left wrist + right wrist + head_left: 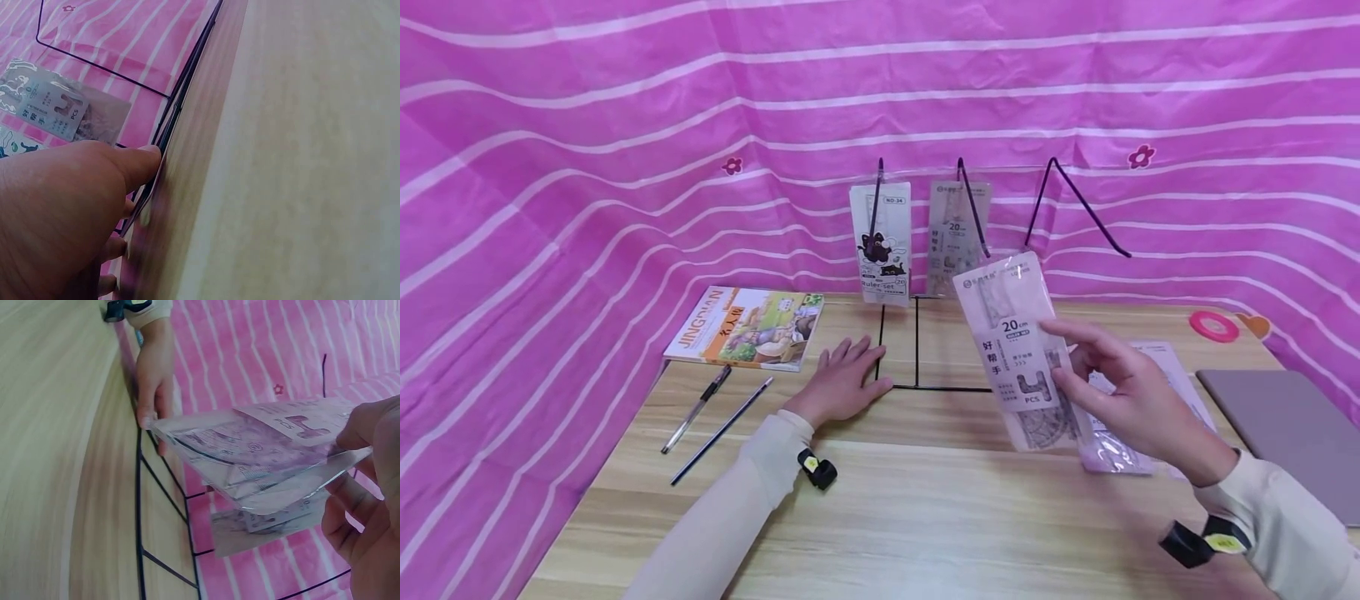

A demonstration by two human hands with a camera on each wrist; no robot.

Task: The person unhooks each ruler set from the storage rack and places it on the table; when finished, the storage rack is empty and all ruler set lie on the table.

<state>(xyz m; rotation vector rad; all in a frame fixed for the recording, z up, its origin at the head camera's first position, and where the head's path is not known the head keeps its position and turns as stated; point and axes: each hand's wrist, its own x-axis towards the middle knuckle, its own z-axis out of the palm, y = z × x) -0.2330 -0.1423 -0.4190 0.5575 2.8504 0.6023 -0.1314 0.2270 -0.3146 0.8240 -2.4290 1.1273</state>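
Observation:
My right hand [1127, 392] pinches a clear ruler set pack [1011, 350] by its right edge, thumb in front. The pack, marked 20 cm, is tilted and held up before the black wire display rack [917, 342]. My left hand [842, 379] lies flat with fingers spread at the left of the rack's base; in the left wrist view its thumb [140, 164] is against the wire. A ruler set pack with black cats [880, 242] hangs on the left hook, and a grey 20 cm pack [951, 225] on the middle one. The right hook [1078, 200] carries nothing.
Left on the table are a magazine [745, 329], a black pen [696, 410] and a dark pencil [722, 431]. Further packs [1120, 454] lie under the right hand. A grey laptop-like slab [1285, 425] and a pink ring [1213, 326] are at right. A pink striped curtain [880, 83] stands behind.

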